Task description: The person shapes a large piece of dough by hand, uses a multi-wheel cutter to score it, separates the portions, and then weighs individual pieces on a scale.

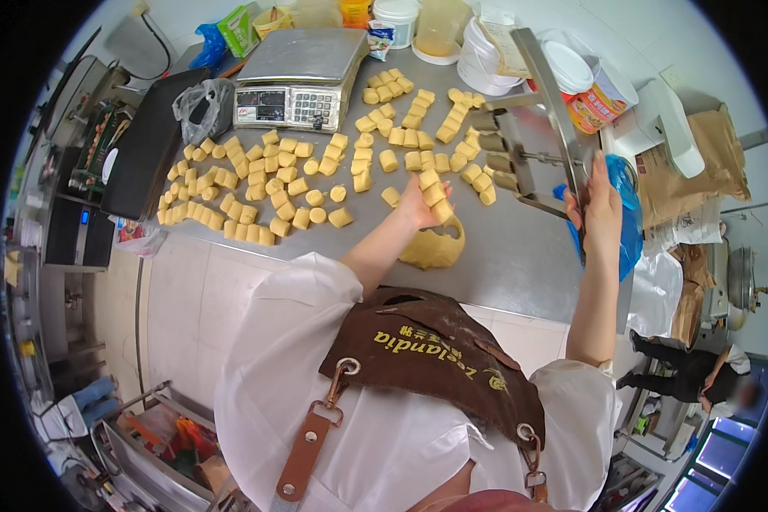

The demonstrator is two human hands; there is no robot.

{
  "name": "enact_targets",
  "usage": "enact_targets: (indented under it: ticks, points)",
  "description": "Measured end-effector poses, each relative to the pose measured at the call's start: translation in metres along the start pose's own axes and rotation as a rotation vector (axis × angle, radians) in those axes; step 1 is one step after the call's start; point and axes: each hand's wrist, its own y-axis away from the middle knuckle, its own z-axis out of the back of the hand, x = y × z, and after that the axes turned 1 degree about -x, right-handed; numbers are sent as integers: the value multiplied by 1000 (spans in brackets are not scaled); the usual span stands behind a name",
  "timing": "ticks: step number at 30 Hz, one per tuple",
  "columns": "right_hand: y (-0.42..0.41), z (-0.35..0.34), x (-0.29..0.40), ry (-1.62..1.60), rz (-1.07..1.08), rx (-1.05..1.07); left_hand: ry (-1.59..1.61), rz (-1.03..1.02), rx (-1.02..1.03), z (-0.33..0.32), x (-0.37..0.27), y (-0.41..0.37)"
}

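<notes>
In my left hand (422, 203) I hold a short row of yellow dough pieces (432, 192), just above a flat dough sheet (425, 246) with curved cutouts. On the right, my right hand (594, 197) grips the long bar of a metal multi-ring dough cutter (550, 121), which is raised and tilted, its rings towards the dough. Many short cylindrical dough pieces (286, 174) lie on the steel table (518, 256), some in joined rows, others single. Parts of my left fingers are hidden behind the dough they hold.
A digital scale (294, 96) stands at the back left beside a clear plastic bag (203, 109) and a black tray (150, 153). White tubs (397, 19) line the back. A blue plastic bag (630, 224) lies at the right edge. Another person (697, 377) stands far right.
</notes>
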Motion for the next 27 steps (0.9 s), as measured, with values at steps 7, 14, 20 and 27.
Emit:
enact_targets:
  ticks: [7, 14, 20, 27]
  points:
    - [17, 42, -14, -10, -53, -161, -215, -59, -47, -40, -3, 19]
    - [24, 47, -18, 287, -19, 113, -981, -1077, 31, -77, -63, 141]
    - [18, -7, -19, 730, 287, 540, -2335, -1703, 449, -125, -36, 194]
    - [20, -34, -39, 893, 834, 333, -2602, -1169, 121, -81, -43, 214]
